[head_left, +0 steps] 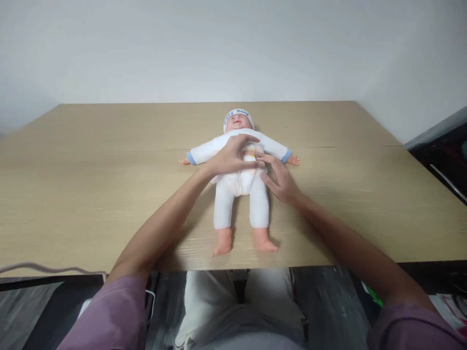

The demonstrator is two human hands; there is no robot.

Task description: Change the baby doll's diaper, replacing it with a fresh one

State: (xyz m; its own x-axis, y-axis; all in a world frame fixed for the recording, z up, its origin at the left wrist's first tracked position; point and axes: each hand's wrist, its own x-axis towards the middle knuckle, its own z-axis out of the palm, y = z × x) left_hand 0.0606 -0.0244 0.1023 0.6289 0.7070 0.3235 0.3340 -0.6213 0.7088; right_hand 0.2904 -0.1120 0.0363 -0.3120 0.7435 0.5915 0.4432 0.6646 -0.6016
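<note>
A baby doll (223, 209) lies on its back on the table, head away from me and arms spread. It wears white clothes with blue cuffs and a white cap (239, 114) with blue lettering. Around its hips sits a white diaper (241, 183) with a yellow-orange mark at the front waist. My left hand (235, 156) rests across the belly and diaper front, thumb and fingers apart. At the diaper's right side, my right hand (280, 179) touches the waist with fingers stretched and thumb apart. Both hands partly hide the diaper's upper edge.
The wooden table (91, 194) has its front edge just beyond the doll's feet, close to my legs. A pale cable (47, 267) runs along the front left edge. A dark object (441, 155) stands beyond the right edge, and a white wall (219, 53) rises behind.
</note>
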